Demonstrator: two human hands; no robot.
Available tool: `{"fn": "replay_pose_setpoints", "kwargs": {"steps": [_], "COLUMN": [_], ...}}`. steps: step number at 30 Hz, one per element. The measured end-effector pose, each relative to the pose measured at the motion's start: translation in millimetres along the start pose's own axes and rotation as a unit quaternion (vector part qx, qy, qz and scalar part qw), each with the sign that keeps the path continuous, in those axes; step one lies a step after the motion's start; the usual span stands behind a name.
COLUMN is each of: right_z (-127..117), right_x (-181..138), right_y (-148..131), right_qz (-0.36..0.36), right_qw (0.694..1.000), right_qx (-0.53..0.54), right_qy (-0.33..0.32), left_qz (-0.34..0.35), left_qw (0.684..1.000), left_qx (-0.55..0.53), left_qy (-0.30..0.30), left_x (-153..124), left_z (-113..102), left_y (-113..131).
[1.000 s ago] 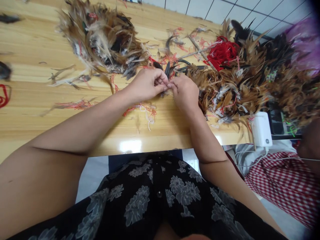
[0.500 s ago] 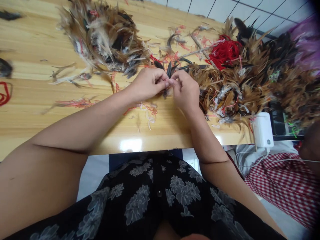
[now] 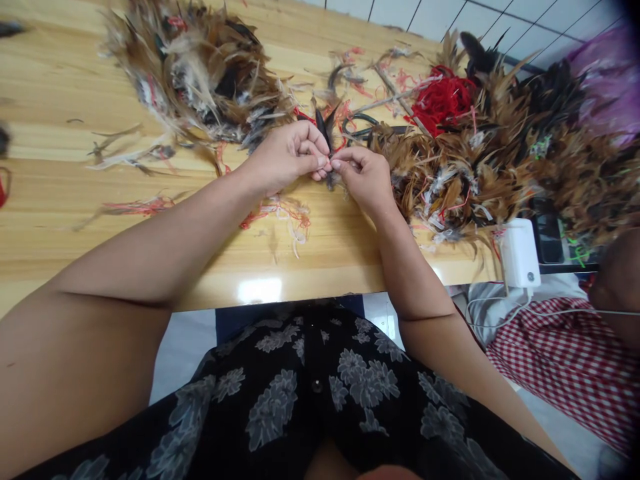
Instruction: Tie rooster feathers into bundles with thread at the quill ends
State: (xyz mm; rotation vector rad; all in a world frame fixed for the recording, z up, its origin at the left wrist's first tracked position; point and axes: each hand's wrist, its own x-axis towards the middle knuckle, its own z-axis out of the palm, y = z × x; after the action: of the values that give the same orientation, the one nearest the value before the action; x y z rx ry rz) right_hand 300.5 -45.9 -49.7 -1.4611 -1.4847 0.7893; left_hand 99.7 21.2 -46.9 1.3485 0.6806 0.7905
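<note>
Dark feathers (image 3: 326,127) stick up behind the fingers, with fluffy grey bases hanging just below them. My left hand (image 3: 295,155) is closed in a pinch at these feathers. Close against its fingertips, my right hand (image 3: 366,175) also pinches, thumb to forefinger. What lies between the right fingertips is too small to make out. To the left spreads a big heap of brown and grey feathers (image 3: 200,73). Just right of my right hand lies a pile of brown feathers (image 3: 460,173).
A tangle of red string (image 3: 443,100) and thin sticks (image 3: 393,87) lie behind the right pile. Red and white thread scraps (image 3: 285,213) litter the wooden table (image 3: 320,267). A white charger (image 3: 520,253) with a cable and a phone (image 3: 547,230) sit at the right, near another person's arm (image 3: 617,290).
My hands have moved slightly left in view, and the left fingers have turned so more of them shows. The dark feathers stand more upright. The whole view has shifted a little.
</note>
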Motion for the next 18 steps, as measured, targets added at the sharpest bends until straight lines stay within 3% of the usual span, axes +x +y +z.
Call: {"fn": "replay_pose_setpoints", "kwargs": {"steps": [8,13,18], "right_z": [1,7,11], "right_x": [6,8,8], "right_y": [11,23,27], "right_qz": [0.031,0.011,-0.020], "right_qw": [0.996,0.999,1.000], "right_qx": [0.076,0.047,-0.010], "right_qy": [-0.022,-0.018,-0.017], "left_qz": [0.018,0.010,0.022], "left_qw": [0.999,0.999,1.000], "left_qx": [-0.030,-0.049,0.008], "left_qy": [0.007,0.012,0.015], "left_x": [0,-4,-1], "left_z": [0,1,0], "left_y": [0,4,4]}}
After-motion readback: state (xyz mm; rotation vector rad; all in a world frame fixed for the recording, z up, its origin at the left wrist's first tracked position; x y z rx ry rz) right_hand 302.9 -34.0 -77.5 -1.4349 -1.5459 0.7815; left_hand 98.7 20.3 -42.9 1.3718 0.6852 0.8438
